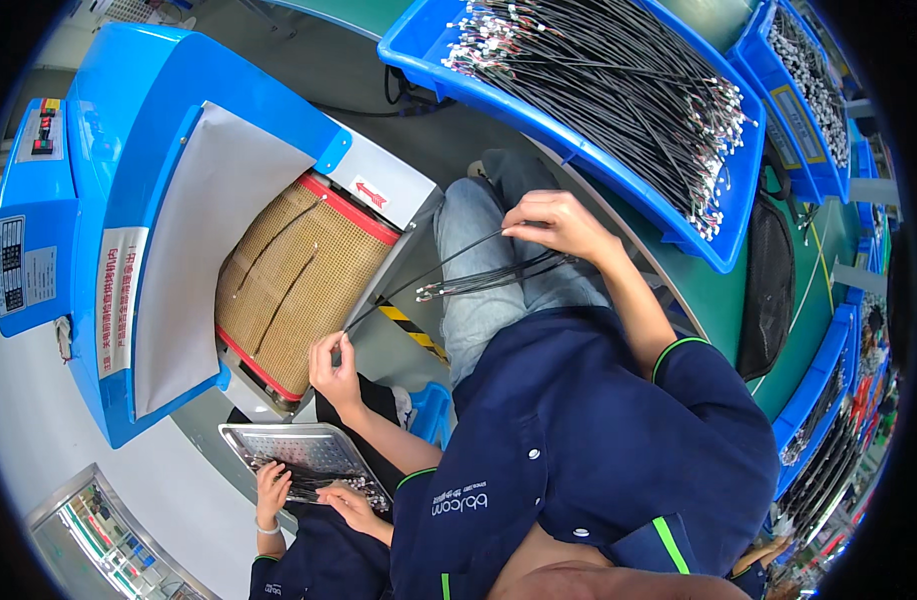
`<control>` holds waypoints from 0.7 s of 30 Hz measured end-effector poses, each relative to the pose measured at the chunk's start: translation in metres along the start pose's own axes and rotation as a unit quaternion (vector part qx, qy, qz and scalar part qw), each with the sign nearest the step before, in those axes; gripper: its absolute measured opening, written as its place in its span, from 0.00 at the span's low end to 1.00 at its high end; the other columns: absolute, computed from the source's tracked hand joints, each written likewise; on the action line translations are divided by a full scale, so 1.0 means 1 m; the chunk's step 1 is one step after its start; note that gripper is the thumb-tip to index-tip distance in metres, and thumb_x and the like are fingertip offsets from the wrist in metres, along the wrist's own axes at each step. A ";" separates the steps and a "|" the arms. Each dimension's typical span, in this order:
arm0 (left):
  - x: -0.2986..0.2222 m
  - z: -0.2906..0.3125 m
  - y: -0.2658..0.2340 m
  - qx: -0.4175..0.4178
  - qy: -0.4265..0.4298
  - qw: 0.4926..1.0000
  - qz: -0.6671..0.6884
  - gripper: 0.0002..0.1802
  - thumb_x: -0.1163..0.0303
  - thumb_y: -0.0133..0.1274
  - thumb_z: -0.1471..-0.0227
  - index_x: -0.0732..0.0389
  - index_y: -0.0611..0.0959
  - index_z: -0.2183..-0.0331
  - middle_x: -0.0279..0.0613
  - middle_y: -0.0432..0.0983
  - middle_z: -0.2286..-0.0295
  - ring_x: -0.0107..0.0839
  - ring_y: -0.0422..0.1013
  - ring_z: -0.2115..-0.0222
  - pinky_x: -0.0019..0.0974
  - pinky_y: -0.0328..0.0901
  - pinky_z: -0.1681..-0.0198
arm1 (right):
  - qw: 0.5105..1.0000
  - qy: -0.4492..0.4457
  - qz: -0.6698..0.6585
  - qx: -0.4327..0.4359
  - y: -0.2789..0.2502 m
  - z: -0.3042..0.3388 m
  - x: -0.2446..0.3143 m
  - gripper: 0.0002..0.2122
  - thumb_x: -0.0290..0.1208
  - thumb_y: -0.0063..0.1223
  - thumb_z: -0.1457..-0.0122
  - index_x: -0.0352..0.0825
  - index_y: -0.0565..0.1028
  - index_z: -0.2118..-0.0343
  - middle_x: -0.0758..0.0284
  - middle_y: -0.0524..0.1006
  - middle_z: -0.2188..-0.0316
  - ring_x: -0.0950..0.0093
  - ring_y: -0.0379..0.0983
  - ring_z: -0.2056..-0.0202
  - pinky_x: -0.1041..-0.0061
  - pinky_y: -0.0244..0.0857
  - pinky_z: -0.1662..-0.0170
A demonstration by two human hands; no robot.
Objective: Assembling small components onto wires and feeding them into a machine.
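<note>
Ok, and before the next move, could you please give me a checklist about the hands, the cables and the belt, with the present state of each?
1. Left hand has the black cable at its fingertips: ok.
2. Right hand pinches the same cable: ok.
3. Held cable runs nearly straight between the hands: ok.
4. Cable bundle over the lap rests free of the right hand: cannot tell.
5. Visible belt cables lie apart on the mesh belt: ok.
6. Co-worker's hands are clear of the belt: ok, both are at the metal tray.
</note>
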State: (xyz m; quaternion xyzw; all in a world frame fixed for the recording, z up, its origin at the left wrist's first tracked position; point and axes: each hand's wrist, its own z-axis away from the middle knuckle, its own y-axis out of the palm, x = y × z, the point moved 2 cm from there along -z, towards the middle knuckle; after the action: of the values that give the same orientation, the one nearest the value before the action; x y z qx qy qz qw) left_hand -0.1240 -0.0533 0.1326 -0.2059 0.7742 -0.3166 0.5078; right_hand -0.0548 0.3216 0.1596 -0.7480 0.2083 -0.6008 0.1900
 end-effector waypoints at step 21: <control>0.038 -0.003 -0.038 -0.021 -0.037 0.999 0.001 0.04 0.79 0.57 0.54 0.66 0.79 0.71 0.41 0.75 0.76 0.29 0.70 0.77 0.29 0.66 0.72 | 0.995 -0.067 0.069 0.031 0.040 -0.039 0.028 0.05 0.25 0.62 0.55 0.34 0.77 0.75 0.68 0.73 0.81 0.71 0.70 0.76 0.73 0.65 0.72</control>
State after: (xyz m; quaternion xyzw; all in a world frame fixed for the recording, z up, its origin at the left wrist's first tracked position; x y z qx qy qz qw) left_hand -0.1426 -0.1039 0.1347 -0.2278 0.7615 -0.2919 0.5319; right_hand -0.0903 0.2716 0.1696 -0.7645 0.2274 -0.5407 0.2673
